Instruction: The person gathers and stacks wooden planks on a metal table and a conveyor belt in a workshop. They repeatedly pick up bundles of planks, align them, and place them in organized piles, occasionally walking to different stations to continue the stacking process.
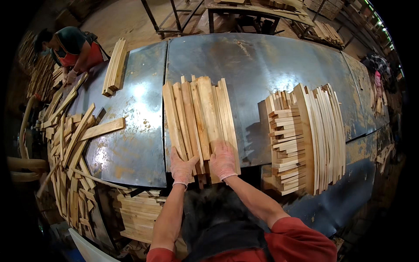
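Note:
Several pale wooden strips point(200, 118) lie side by side on the metal table in front of me, their ends uneven. My left hand point(182, 167), in a pale pinkish work glove, rests on the near ends at the left of this row, thumb spread toward the middle. Wearing a matching glove, my right hand point(223, 161) lies over the near ends at the right, fingers stretched forward on the wood. Neither hand is lifting a strip. The undersides of both hands are hidden.
A tall stack of wooden strips point(324, 137) stands at right on the metal table point(257, 56). Loose offcuts point(72, 144) are heaped at left, near a small bundle of strips point(115, 67). A co-worker point(78, 50) handles wood at far left; another person point(379, 70) is at far right.

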Demonstrator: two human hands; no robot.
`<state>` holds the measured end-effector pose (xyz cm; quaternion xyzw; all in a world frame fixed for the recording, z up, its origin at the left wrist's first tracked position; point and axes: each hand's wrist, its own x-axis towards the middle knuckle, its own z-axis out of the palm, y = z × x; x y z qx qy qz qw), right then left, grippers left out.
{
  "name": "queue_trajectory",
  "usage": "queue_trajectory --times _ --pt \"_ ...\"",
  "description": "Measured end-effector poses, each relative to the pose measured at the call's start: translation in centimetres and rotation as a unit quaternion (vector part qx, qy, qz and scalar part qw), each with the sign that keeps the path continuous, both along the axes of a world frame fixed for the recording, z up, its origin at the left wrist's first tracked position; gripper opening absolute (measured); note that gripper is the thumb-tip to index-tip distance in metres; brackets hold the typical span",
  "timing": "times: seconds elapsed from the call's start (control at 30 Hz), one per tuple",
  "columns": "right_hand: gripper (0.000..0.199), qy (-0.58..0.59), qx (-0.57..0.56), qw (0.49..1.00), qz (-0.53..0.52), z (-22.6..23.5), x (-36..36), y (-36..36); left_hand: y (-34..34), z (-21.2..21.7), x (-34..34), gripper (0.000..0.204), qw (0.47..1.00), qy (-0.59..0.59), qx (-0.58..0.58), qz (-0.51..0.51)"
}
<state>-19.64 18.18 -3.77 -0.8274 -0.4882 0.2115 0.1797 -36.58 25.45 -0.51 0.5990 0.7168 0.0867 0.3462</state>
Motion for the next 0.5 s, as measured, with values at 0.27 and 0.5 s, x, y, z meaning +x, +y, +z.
queue_trajectory --times 0.27,0.5 --pt "0.093 0.269 -0.054 0.962 -0.012 2.4 -4.5 3.5 1.3 -1.5 -5.6 0.093 0.92 -0.382 -0.062 0.062" --pt "0.101 0.2 -0.159 0.961 0.107 5.3 -5.3 6.0 4.2 -1.3 -8.0 0.078 0.907 -0.394 -0.113 0.098"
